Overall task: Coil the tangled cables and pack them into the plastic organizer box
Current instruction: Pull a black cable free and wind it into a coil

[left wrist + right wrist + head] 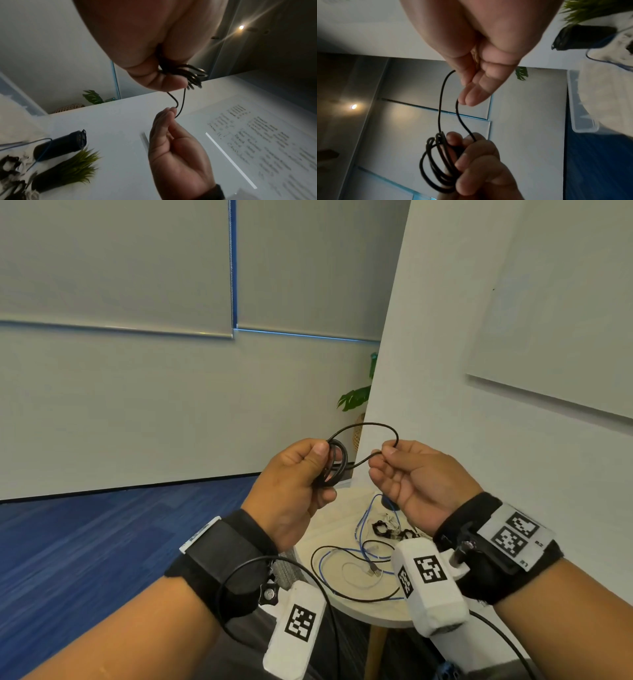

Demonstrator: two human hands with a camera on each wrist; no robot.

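Note:
My left hand (317,455) grips a small coil of thin black cable (337,465) in front of my chest, thumb on top. One loose loop of the same cable arcs to the right, where my right hand (385,451) pinches it between thumb and forefinger. In the left wrist view the coil (193,75) juts out past my thumb and the right hand (171,115) holds the loop just beyond it. In the right wrist view two strands run from my right hand's fingertips (471,96) to the coil (436,169) in the left hand (471,155). A clear plastic container's rim (581,116) shows beside the table.
Below my hands stands a round white table (342,606) with a tangled blue cable (361,542), another thin black cable (346,595) and black ties (380,527). A small grass plant (72,166) and a black cylinder (60,146) stand on it. A white wall with a whiteboard (565,320) is close on the right.

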